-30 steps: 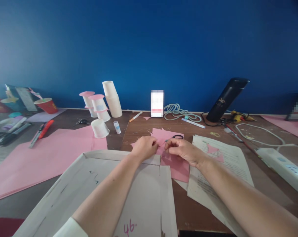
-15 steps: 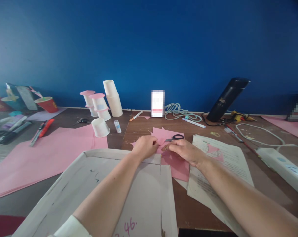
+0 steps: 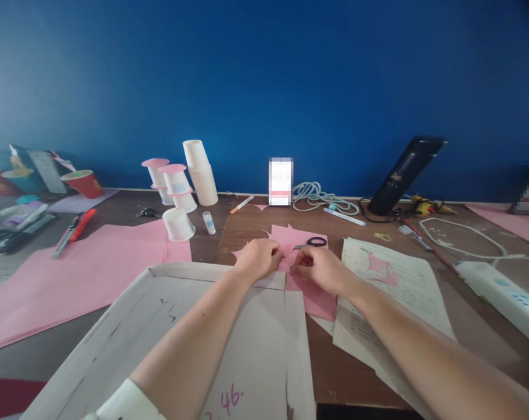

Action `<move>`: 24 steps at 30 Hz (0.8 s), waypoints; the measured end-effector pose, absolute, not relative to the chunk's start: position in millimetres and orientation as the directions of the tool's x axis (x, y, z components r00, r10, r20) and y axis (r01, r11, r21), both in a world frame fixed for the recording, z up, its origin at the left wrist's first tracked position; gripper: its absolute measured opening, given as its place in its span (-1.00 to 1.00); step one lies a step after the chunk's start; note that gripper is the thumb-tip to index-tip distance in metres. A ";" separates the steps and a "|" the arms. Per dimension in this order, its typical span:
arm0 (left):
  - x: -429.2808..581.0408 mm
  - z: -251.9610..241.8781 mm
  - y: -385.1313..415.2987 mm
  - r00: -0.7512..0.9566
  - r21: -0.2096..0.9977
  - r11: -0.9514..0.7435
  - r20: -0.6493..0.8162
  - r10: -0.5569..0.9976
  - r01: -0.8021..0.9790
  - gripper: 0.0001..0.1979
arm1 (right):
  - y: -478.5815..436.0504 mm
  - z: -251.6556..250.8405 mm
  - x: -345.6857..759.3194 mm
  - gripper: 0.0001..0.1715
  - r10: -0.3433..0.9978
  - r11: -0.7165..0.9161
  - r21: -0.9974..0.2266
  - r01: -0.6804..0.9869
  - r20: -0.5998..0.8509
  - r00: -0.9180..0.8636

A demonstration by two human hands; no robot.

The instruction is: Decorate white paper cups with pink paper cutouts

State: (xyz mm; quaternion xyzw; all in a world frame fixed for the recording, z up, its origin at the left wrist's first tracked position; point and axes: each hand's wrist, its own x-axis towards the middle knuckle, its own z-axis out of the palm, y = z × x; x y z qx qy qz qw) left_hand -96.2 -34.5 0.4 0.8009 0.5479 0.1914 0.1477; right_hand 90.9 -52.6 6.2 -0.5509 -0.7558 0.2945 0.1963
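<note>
The person's left hand (image 3: 259,259) curls at the far edge of a white box lid (image 3: 168,338), its fingers bent toward jagged-edged pink paper (image 3: 287,234) on the brown tabletop (image 3: 334,373); whether they pinch it cannot be made out. Just across from it, the right hand (image 3: 319,268) bends over the same patch, thumb and forefinger close together, though what, if anything, sits between them is too small to tell. The pink paper lies beneath and between the two hands, reaching past them on the far side. Scissors (image 3: 316,241) with black handles rest on it, just beyond the right hand. Beside that hand and partly under the forearm are printed sheets (image 3: 358,326) bearing pink scraps (image 3: 378,262). A white paper cup (image 3: 179,226) stands near a small tube (image 3: 209,223), left of the hands.
</note>
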 end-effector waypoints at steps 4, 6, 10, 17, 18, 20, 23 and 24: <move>-96.0 1.8 -34.4 0.326 0.439 -0.352 0.136 0.936 0.827 -0.68 | -57.2 8.0 86.2 -0.94 0.951 0.281 -0.518 0.808 0.036 -0.308; -95.7 3.1 -34.1 0.332 0.415 -0.354 0.126 0.935 0.838 -0.70 | -60.9 12.8 82.4 -0.97 0.944 0.319 -0.420 0.850 0.064 -0.322; -95.7 5.1 -34.4 0.350 0.388 -0.367 0.116 0.930 0.846 -0.72 | -70.4 25.6 71.7 -0.89 0.863 0.503 -0.116 0.856 0.119 -0.491; -96.4 5.2 -37.0 0.352 0.434 -0.369 0.123 0.928 0.822 -0.69 | -77.8 31.2 58.7 -0.77 0.701 0.675 0.198 0.711 0.128 -0.701; -96.4 5.1 -36.8 0.356 0.432 -0.374 0.126 0.926 0.820 -0.68 | -77.6 31.0 58.7 -0.77 0.702 0.673 0.196 0.713 0.132 -0.699; -96.3 4.8 -36.0 0.368 0.420 -0.387 0.128 0.921 0.821 -0.68 | -76.5 31.0 60.9 -0.78 0.714 0.665 0.173 0.726 0.136 -0.686; -95.9 4.7 -34.9 0.365 0.396 -0.382 0.120 0.923 0.835 -0.70 | -72.3 30.5 70.2 -0.83 0.773 0.616 0.080 0.783 0.127 -0.621; -95.9 4.7 -34.7 0.359 0.392 -0.375 0.118 0.926 0.840 -0.71 | -70.3 30.0 74.7 -0.87 0.804 0.582 0.031 0.812 0.124 -0.581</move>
